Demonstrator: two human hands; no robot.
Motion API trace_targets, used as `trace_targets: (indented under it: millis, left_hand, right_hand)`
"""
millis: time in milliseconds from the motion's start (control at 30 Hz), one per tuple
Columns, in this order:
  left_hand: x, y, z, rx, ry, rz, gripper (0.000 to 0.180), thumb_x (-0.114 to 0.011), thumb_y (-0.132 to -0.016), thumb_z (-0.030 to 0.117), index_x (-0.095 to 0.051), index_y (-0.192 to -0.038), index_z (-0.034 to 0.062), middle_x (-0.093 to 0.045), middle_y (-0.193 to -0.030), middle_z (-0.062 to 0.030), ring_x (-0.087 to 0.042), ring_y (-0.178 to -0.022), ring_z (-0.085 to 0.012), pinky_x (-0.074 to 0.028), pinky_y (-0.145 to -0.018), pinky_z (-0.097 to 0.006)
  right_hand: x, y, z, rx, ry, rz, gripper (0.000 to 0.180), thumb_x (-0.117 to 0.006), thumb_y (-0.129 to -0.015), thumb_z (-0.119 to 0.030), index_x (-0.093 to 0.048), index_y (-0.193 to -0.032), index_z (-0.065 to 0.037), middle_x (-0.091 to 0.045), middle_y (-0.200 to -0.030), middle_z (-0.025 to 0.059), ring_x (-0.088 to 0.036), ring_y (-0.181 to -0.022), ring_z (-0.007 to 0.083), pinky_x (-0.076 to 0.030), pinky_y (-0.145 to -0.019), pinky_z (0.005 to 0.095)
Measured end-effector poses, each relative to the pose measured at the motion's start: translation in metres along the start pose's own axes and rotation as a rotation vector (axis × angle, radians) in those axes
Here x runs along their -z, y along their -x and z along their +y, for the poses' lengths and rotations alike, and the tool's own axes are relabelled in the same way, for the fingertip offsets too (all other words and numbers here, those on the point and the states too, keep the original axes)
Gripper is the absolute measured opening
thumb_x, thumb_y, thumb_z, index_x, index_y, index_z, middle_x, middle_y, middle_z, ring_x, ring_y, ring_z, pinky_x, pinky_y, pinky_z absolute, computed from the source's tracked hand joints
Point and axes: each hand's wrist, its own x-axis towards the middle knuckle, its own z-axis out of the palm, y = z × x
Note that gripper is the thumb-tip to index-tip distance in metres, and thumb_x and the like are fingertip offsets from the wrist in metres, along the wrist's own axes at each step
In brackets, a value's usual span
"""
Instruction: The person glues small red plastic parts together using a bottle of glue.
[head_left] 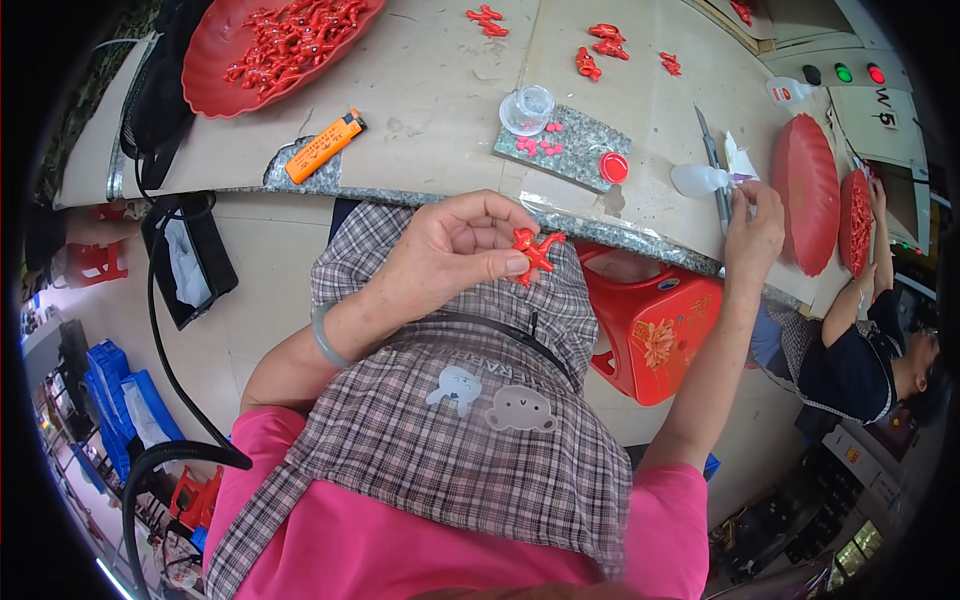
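- The small red figure [538,258] is gripped between the thumb and bent fingers of the left hand [455,240], just outside the front edge of the worktop [440,90].
- It should be pinched firmly but gently, because its thin limbs may be bent by a hard squeeze.
- The fingers of the right hand [757,220] are bent at the nozzle end of the white bottle [698,181], towards the right end of the worktop; whether the nozzle is gripped or only touched cannot be told.
- The bottle's soft-looking body should not be pressed by accident, since something might be spilled.
- Attention should be paid to the long grey tool [711,145] beside the bottle, as its narrow tip could be sharp.
- The pink pieces [527,144] on the stone slab [585,135], near the front edge, should not be brushed.
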Motion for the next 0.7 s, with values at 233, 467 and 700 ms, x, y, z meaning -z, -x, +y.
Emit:
trace_targets:
  millis: [233,467,700]
  left_hand:
    - [-0.002,0.0,-0.001,0.055,0.016,-0.003,0.026,-0.066,-0.09,0.001,-0.057,-0.114,-0.002,-0.068,-0.098,-0.0074,-0.066,-0.09,-0.0115,-0.055,-0.081,-0.025]
    - [-0.006,-0.002,-0.004,0.027,-0.013,-0.031,0.027,-0.067,-0.089,0.001,-0.057,-0.114,-0.0024,-0.067,-0.099,-0.0077,-0.066,-0.09,-0.0116,-0.055,-0.082,-0.026]
    - [-0.013,-0.001,-0.01,-0.044,-0.201,0.002,0.028,-0.071,-0.086,0.001,-0.06,-0.111,-0.0046,-0.068,-0.096,-0.0068,-0.067,-0.086,-0.0109,-0.056,-0.078,-0.025]
  right_hand:
    - [0.009,0.01,-0.008,-0.093,-0.035,0.121,0.014,-0.064,-0.086,0.001,-0.064,-0.099,-0.001,-0.063,-0.087,0.0123,-0.061,-0.073,0.0254,-0.05,-0.067,0.0367]
    - [0.051,0.065,-0.086,-0.04,-0.506,0.4,0.022,-0.061,-0.08,0.011,-0.064,-0.101,0.003,-0.062,-0.091,0.0127,-0.06,-0.077,0.0202,-0.05,-0.066,0.0289]
    - [0.037,0.083,-0.165,-0.044,-0.984,-0.012,0.029,-0.068,-0.073,0.013,-0.067,-0.099,0.0,-0.062,-0.092,0.0123,-0.062,-0.077,0.0179,-0.051,-0.062,0.0264]
